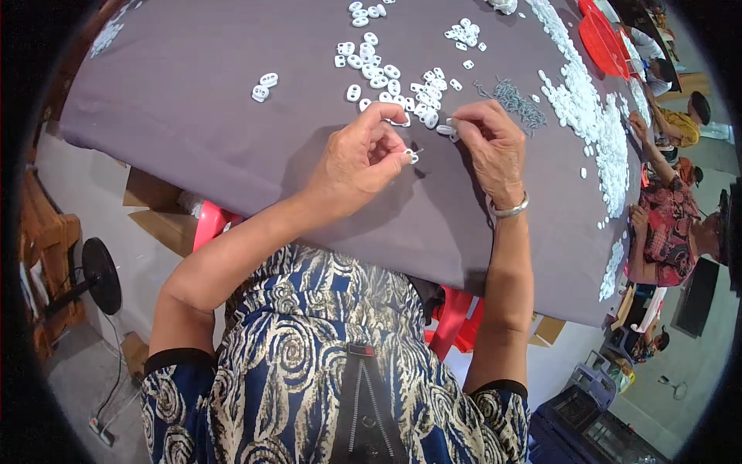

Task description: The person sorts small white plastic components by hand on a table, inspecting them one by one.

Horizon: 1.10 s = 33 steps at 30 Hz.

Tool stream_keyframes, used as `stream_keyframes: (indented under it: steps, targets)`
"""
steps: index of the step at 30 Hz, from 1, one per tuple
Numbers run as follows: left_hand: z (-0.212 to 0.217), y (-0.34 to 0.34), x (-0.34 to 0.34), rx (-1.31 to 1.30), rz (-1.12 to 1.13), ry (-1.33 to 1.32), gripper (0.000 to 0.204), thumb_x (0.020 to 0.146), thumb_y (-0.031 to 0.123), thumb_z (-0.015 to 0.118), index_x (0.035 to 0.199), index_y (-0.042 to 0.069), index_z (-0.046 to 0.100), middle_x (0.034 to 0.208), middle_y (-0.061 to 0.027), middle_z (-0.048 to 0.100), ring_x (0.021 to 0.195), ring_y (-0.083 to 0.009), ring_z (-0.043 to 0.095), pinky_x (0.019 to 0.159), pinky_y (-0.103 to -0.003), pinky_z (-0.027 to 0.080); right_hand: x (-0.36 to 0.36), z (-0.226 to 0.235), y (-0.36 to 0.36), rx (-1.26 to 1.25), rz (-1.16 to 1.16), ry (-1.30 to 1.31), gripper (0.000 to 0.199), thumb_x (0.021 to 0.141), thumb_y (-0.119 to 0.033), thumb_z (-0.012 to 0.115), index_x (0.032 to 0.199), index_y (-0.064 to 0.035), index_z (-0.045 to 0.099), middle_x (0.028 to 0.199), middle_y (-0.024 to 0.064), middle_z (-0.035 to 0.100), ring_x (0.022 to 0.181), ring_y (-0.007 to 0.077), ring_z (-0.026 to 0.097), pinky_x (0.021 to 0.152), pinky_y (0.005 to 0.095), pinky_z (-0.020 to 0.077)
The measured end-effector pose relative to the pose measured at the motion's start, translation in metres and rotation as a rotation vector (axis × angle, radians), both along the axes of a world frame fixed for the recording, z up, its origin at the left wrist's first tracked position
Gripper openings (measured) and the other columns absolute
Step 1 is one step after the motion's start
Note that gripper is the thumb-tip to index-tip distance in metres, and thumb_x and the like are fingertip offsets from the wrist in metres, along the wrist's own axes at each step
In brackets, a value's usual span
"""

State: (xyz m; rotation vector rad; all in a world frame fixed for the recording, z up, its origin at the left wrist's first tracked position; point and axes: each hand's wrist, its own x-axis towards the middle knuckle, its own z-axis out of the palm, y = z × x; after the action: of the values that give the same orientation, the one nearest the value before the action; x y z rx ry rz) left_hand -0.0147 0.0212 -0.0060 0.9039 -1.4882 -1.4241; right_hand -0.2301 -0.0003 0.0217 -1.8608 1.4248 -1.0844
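Note:
My left hand [363,155] is closed in a pinch above the grey-brown cloth. Between its thumb and fingertip is a small white plastic piece [412,155] with a thin grey screw sticking out of it. My right hand [492,143] has its thumb and fingers bent together at a white oval piece [446,130]; the fingertips partly cover the contact. Just beyond both hands lies a loose cluster of white two-holed oval pieces [377,71], with smaller white pieces [429,91] beside it. A heap of grey screws [516,100] sits past my right hand.
A long spread of small white parts [587,116] covers the table's right side, near a red basin [603,42]. Two white ovals [264,87] lie apart at left. Other people sit along the right edge, one reaching an arm [657,158] to the table. A black fan [100,276] stands left.

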Motion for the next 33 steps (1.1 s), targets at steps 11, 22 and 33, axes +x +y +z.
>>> stream_keyframes:
  steps: [11,22,33]
  targets:
    - [0.000,0.000,-0.001,0.012,0.043,0.061,0.031,0.084,0.002,0.063,0.111,0.003,0.049,0.074,0.0014,0.056,0.065,-0.0044,0.050,0.061,-0.022,0.044,-0.013,-0.008,-0.010,-0.085,-0.153,0.270,0.012,0.084,-0.001,0.064,0.096,-0.0009,0.066,0.078,0.0004,0.060,0.069,0.0066,0.053,0.063,0.0215,0.0428]
    - [-0.002,0.000,0.000,-0.002,0.059,0.055,0.031,0.084,0.002,0.063,0.111,0.003,0.050,0.074,0.0016,0.056,0.065,-0.0039,0.050,0.060,-0.022,0.044,0.013,-0.009,-0.003,-0.175,-0.092,0.437,0.016,0.077,-0.008,0.072,0.089,-0.0012,0.064,0.078,0.0065,0.058,0.065,0.0164,0.057,0.060,0.0295,0.0467]
    - [0.002,0.000,0.001,0.020,0.050,0.050,0.031,0.085,0.001,0.063,0.113,0.003,0.050,0.075,0.0021,0.056,0.066,-0.0036,0.051,0.062,-0.021,0.044,0.022,-0.015,-0.003,-0.360,0.092,0.460,0.015,0.078,0.000,0.067,0.093,-0.0024,0.064,0.081,0.0093,0.057,0.071,0.0210,0.057,0.062,0.0317,0.0452]
